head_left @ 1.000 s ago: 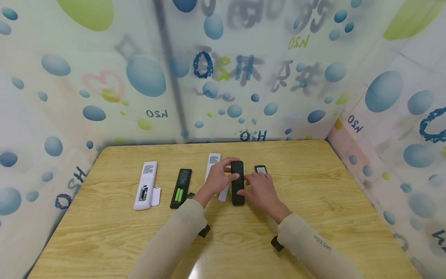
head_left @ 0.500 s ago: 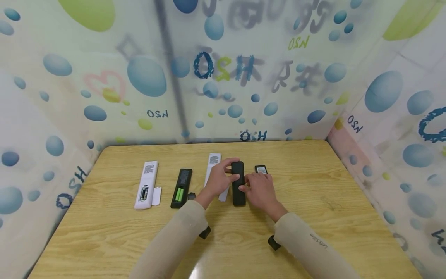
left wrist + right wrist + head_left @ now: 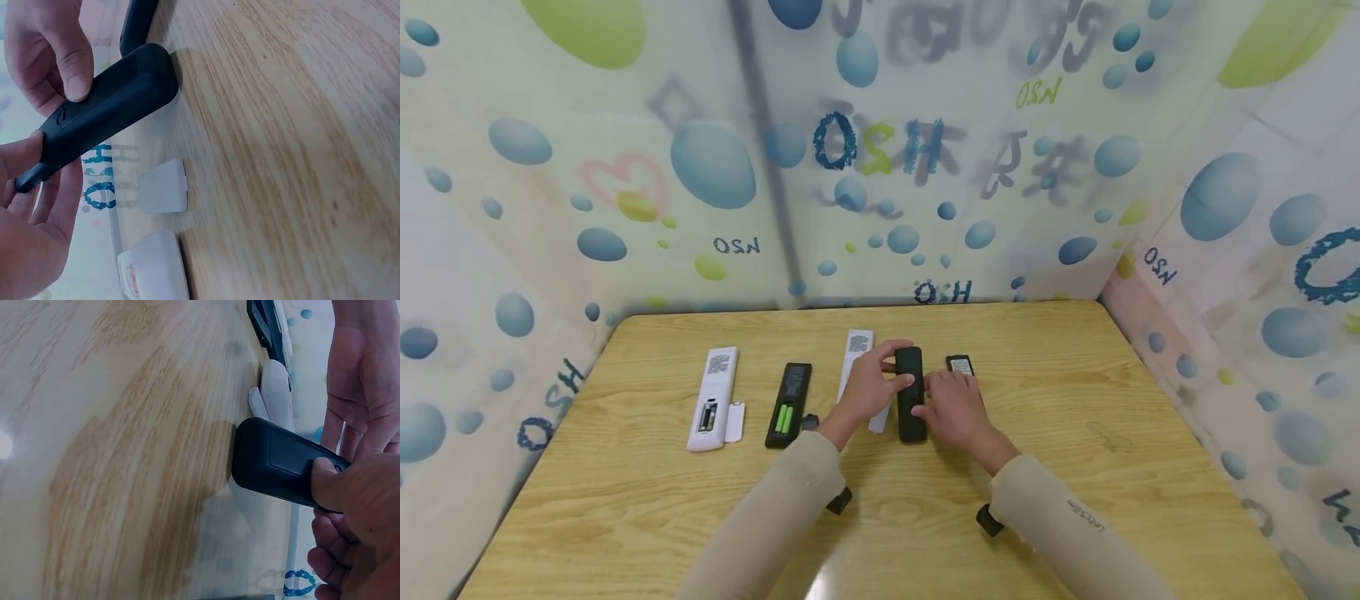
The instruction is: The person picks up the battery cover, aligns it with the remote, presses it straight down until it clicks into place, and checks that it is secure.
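A black remote lies back side up between the two hands, its battery cover in place in the left wrist view. The left hand grips its far part, thumb on one edge and fingers around the other. From the right side the right hand holds it, with the thumb resting on the cover and the other fingers curled below. In the left wrist view the remote is tilted, its near end close to the tabletop.
To the left lie a white remote with a loose cover, and a black remote with green batteries beside a small black cover. Another white remote and white cover are partly hidden. A further black remote sits beyond the right hand.
Both hands keep their hold on the black remote. The right thumb has shifted slightly along its back; the other objects stay where they were.
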Demonstrator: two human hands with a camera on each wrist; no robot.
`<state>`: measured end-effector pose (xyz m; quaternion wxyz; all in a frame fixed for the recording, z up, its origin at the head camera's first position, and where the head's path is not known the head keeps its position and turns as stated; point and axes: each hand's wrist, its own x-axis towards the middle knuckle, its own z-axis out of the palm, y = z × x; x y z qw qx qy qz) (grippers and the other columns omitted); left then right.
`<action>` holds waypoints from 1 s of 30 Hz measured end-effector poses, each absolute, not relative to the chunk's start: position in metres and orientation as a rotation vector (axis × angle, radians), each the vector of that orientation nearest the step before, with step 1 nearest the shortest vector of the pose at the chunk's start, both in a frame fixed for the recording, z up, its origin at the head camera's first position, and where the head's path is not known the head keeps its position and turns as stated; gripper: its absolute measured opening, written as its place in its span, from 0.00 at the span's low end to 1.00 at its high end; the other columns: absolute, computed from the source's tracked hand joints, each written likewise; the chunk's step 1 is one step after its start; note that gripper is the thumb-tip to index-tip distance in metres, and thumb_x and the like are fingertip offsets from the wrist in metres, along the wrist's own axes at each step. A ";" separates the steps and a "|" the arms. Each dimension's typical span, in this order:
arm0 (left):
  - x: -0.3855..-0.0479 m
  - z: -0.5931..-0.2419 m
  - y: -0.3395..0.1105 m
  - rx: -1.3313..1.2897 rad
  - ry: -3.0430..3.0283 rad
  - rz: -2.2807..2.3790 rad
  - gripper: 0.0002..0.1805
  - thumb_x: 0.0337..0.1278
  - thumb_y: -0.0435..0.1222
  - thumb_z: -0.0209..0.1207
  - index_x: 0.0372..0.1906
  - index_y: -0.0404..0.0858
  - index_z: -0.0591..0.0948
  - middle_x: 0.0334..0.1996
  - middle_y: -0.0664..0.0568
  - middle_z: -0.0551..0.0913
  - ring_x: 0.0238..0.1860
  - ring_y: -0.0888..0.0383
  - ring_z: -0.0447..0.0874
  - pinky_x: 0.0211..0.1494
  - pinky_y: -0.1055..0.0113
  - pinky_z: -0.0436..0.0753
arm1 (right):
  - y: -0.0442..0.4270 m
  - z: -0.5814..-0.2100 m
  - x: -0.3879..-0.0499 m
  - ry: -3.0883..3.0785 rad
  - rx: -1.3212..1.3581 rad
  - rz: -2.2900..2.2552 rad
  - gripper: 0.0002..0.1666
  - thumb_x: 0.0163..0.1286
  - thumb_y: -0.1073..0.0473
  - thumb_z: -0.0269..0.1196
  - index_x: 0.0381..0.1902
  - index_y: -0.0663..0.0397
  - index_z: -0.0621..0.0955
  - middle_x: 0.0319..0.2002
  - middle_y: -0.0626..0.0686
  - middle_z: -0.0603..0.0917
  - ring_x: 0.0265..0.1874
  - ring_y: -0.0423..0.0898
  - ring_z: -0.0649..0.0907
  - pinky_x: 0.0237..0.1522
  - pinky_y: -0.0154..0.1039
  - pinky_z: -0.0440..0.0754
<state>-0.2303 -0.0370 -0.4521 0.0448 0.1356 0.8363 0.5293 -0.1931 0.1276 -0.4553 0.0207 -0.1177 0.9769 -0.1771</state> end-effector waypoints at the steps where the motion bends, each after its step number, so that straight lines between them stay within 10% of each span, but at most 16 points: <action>1: -0.230 -0.452 -0.037 0.413 2.553 1.619 0.28 0.59 0.32 0.64 0.65 0.50 0.74 0.63 0.49 0.77 0.51 0.47 0.84 0.53 0.55 0.84 | 0.128 -0.455 -0.193 3.030 -0.375 -0.546 0.22 0.65 0.46 0.66 0.48 0.54 0.77 0.40 0.50 0.78 0.46 0.51 0.73 0.62 0.57 0.64; 30: -0.238 -0.462 -0.008 0.210 2.423 1.622 0.29 0.60 0.30 0.63 0.67 0.41 0.72 0.63 0.41 0.76 0.53 0.46 0.82 0.51 0.59 0.85 | 0.197 -0.436 -0.190 3.107 -0.282 -0.500 0.21 0.69 0.46 0.62 0.53 0.53 0.81 0.41 0.53 0.82 0.48 0.54 0.76 0.56 0.59 0.68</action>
